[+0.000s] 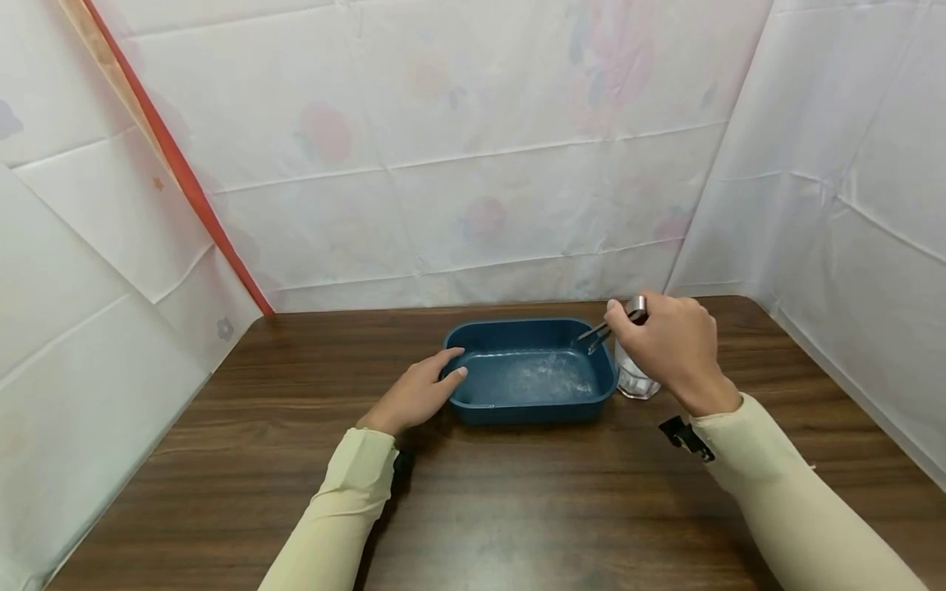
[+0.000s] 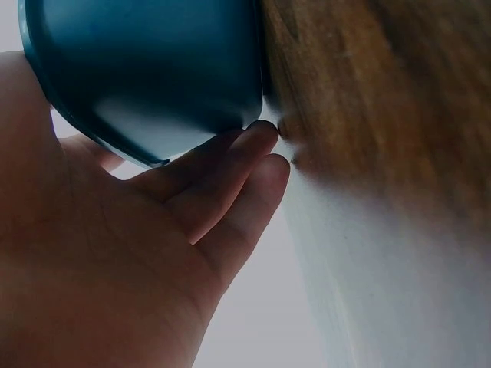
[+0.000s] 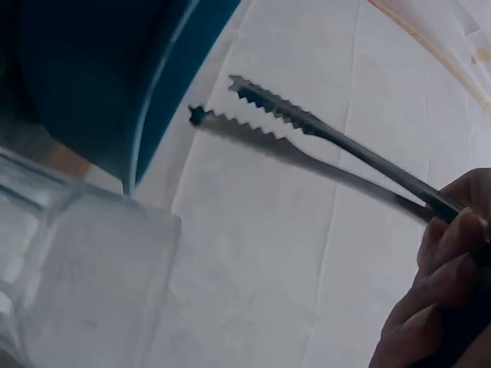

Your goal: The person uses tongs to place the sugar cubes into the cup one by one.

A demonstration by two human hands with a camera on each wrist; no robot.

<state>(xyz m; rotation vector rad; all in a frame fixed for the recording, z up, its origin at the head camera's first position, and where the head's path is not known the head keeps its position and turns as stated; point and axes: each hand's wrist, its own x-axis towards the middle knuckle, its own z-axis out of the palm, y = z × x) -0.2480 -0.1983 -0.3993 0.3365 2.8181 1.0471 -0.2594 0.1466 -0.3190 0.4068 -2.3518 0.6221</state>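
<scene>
A dark blue rectangular basin point(image 1: 532, 414) rests on the table, with whitish streaks on its inside floor. My left hand point(image 1: 415, 396) grips the basin's left end, thumb over the rim; in the left wrist view its fingers bend against the outer wall. Metal tongs point(image 3: 383, 165) with toothed tips are held in my right hand point(image 1: 676, 341). Their tips stand slightly apart with nothing between them, over the basin's right end in the head view. Just right of the basin stands a clear faceted glass point(image 1: 636, 382), partly hidden by the right hand; its contents are unclear.
The dark wood-grain table point(image 1: 517, 501) reaches back to a white printed sheet point(image 1: 473, 164). More sheeting hangs at both sides, and a red strip point(image 1: 192, 193) slants down at the left back corner.
</scene>
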